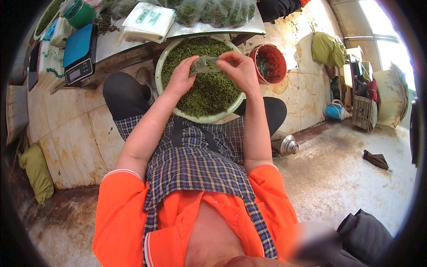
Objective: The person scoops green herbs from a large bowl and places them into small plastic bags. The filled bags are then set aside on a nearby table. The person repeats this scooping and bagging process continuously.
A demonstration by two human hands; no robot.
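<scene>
A clear plastic bag (204, 65) is stretched between my two hands, above a pale green basin (159, 80) heaped with small green peppercorn-like berries (210, 95). My left hand (182, 76) grips the bag's left end, its thumb below and fingers above. At the other end, my right hand (236, 68) pinches the bag between thumb and fingertips. Whether the bag holds any berries is unclear, as the ones in the basin show through it. Beyond the basin, a stack of printed white plastic bags (149, 20) lies on the metal table (213, 30).
A digital scale (78, 55) and a green-lidded jar (78, 15) stand on the table at the left, with filled clear bags (217, 13) at the back. Right of the basin is a red bucket (256, 63). A metal flask (287, 145) lies near my right elbow.
</scene>
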